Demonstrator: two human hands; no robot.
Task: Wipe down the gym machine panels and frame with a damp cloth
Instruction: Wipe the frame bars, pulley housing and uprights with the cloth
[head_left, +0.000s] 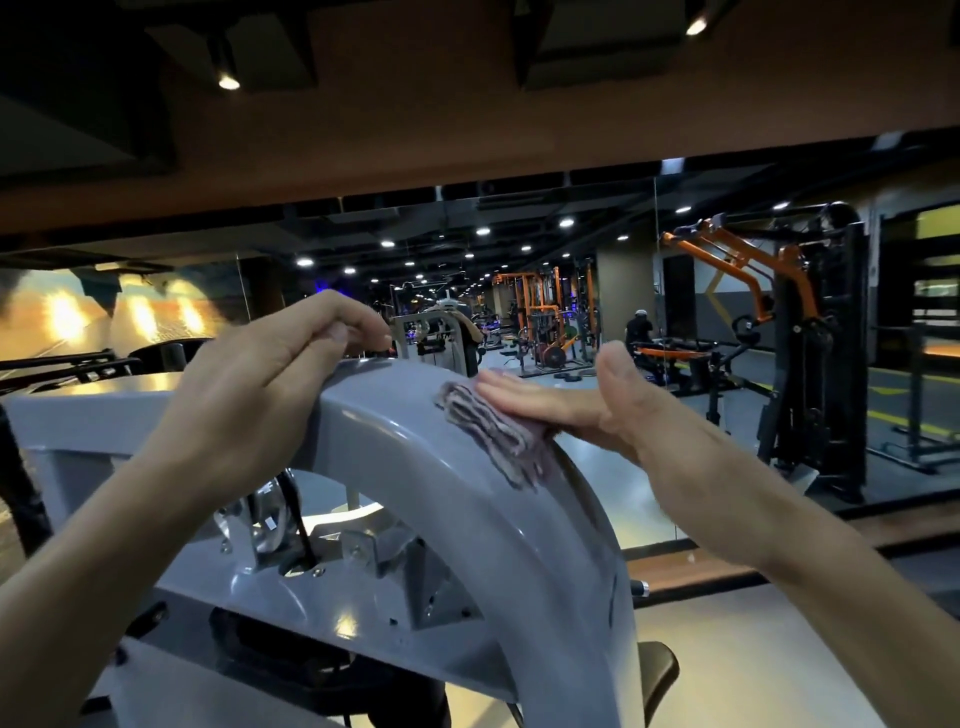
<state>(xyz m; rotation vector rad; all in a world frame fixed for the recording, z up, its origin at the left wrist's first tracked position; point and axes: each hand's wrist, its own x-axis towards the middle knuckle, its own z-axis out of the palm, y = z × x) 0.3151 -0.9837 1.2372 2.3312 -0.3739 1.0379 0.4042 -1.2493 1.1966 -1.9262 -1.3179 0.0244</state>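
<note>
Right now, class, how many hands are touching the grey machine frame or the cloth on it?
2. The left hand grips the top edge of the grey curved frame; the right hand presses the striped cloth flat against the frame's outer curve.

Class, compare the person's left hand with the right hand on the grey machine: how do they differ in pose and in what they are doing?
The left hand curls its fingers over the top edge of the curved grey metal machine frame; the right hand lies flat with straight fingers. The left hand touches bare metal, while the right hand presses the striped purplish cloth against the frame. The left hand sits higher and further left. Both are bare and rest on the same frame.
</note>
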